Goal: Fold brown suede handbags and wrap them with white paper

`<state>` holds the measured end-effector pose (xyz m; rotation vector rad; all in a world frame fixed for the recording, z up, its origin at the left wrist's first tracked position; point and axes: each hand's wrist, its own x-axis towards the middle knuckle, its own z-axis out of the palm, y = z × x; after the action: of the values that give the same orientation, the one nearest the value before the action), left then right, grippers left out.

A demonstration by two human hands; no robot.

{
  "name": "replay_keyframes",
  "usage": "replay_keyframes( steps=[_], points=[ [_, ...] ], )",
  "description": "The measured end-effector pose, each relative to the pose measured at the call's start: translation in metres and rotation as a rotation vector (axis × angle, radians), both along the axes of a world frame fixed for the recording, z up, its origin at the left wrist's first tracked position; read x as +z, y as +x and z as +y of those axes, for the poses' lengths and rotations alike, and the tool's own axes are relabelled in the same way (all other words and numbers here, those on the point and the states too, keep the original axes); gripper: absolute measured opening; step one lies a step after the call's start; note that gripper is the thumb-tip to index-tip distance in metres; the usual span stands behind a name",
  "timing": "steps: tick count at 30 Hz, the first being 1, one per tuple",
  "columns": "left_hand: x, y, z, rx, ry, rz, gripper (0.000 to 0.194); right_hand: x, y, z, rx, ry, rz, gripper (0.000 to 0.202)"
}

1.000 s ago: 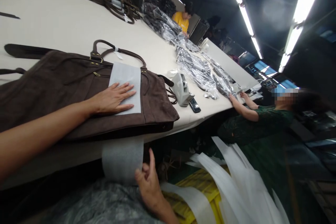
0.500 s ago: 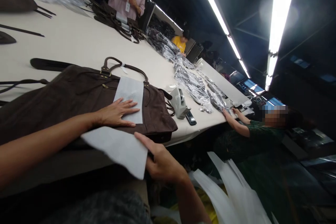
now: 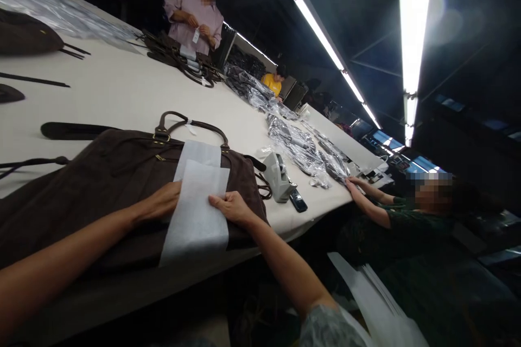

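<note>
A dark brown bag lies on the table before me, its looped handle pointing away. One strip of thin white sheet wraps over the bag's handle side. My right hand pinches the right edge of the white sheet's loose end, thumb on top, holding it over the front of the bag. Behind that sheet's left edge sits my left hand, with its fingers hidden. Whether they grip anything cannot be seen.
A grey tape dispenser and a dark phone stand right of the bag. Plastic-wrapped items lie farther along the table. A person in pink stands across; another in dark green works at right. White sheets hang below.
My right hand has lifted the loose sheet end from below the table edge up onto the bag. My left hand, earlier flat on the strip, is now partly behind the sheet. The view tilted up slightly.
</note>
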<state>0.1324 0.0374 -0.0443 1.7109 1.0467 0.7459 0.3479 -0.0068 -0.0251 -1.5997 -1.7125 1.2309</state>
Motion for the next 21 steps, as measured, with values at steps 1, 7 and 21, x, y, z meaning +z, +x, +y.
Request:
replay_keyframes(
  steps=[1,7,21],
  points=[
    [0.002,-0.001,0.002,0.023,-0.021,-0.003,0.057,-0.010,0.000,-0.003,-0.060,0.078,-0.017,0.052],
    [0.003,0.003,0.003,0.004,-0.145,0.053,0.068,-0.016,-0.008,-0.015,-0.200,0.302,-0.322,0.048],
    [0.031,-0.003,-0.021,0.460,-0.255,0.220,0.063,-0.022,0.013,-0.059,-0.595,0.746,-0.632,0.035]
  ],
)
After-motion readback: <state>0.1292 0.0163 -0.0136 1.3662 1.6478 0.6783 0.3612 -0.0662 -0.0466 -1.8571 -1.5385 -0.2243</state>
